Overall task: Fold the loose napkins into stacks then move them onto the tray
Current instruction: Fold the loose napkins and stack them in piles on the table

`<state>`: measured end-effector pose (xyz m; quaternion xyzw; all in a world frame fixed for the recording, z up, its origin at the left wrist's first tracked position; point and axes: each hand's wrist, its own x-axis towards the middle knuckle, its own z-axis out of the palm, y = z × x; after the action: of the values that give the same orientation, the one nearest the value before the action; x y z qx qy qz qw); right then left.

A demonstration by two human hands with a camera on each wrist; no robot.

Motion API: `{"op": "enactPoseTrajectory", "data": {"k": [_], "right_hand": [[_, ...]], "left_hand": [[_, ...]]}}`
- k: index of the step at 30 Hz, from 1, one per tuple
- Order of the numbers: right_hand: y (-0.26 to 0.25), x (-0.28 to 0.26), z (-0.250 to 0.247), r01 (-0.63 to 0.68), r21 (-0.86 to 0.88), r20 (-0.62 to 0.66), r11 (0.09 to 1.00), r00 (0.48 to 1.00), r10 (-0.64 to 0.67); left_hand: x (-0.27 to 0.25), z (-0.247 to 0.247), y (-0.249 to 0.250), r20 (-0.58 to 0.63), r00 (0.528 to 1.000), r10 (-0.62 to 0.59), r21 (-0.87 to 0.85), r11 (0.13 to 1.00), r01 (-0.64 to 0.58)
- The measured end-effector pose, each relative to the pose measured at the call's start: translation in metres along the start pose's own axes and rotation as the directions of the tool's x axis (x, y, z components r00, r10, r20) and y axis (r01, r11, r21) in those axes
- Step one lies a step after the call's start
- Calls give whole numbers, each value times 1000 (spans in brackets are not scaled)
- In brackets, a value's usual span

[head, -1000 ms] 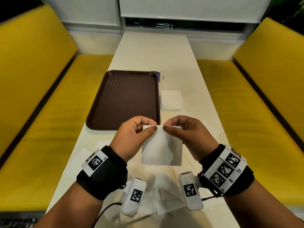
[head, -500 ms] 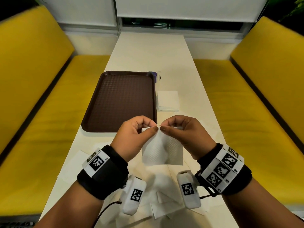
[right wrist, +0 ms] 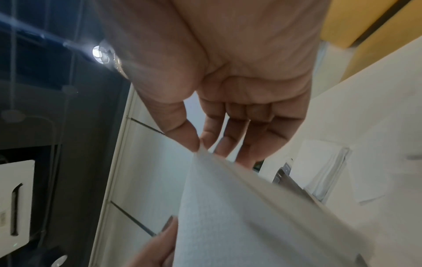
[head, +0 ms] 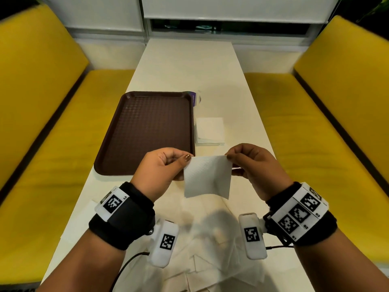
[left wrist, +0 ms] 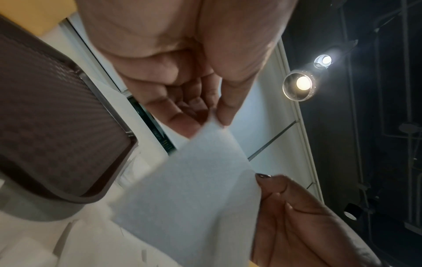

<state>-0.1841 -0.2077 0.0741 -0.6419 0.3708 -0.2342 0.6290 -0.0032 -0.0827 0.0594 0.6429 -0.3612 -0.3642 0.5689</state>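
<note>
Two hands held one napkin [head: 207,175] up above the table [head: 189,66]: the left hand [head: 160,171] pinched its top left corner, the right hand [head: 254,165] pinched the top right. Below them, loose napkins [head: 202,260] littered the near end. Just ahead lay the brown tray [head: 147,127], bare, with a folded stack [head: 209,130] just beside its right edge.

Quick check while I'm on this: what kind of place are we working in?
Most likely a diner or fast-food booth: yellow padded benches flank a long white table, and a brown serving tray lies on it beside a stack of folded napkins.
</note>
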Motion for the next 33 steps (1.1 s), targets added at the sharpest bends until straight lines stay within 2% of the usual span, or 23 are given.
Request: {"op": "enactPoseTrajectory", "data": {"k": [3, 6, 9, 11, 14, 17, 24, 33], "right_hand": [[2, 8, -3, -48, 92, -4, 995, 999, 49], [8, 14, -6, -122, 165, 46, 979, 992, 116], [17, 21, -9, -174, 131, 102, 976, 982, 162], [22, 29, -11, -172, 117, 86, 978, 983, 163], [26, 42, -16, -169, 168, 22, 971, 986, 168], [29, 55, -20, -174, 230, 0, 957, 984, 179], [44, 82, -23, -272, 209, 57, 939, 962, 266], [44, 154, -35, -209, 310, -111, 928, 961, 254]], "left_hand": [[9, 4, -3, -16, 999, -30, -28, 999, 30], [19, 7, -7, -24, 998, -66, -66, 996, 64], [31, 11, -9, -44, 994, -101, -97, 991, 96], [39, 15, -11, -59, 990, -129, -122, 985, 121], [49, 20, -15, 28, 978, -208, -128, 969, 210], [58, 24, -22, 80, 973, -215, 0, 976, 216], [88, 23, -36, -37, 983, -179, 18, 984, 180], [105, 16, -51, -146, 954, -263, -31, 965, 261]]}}
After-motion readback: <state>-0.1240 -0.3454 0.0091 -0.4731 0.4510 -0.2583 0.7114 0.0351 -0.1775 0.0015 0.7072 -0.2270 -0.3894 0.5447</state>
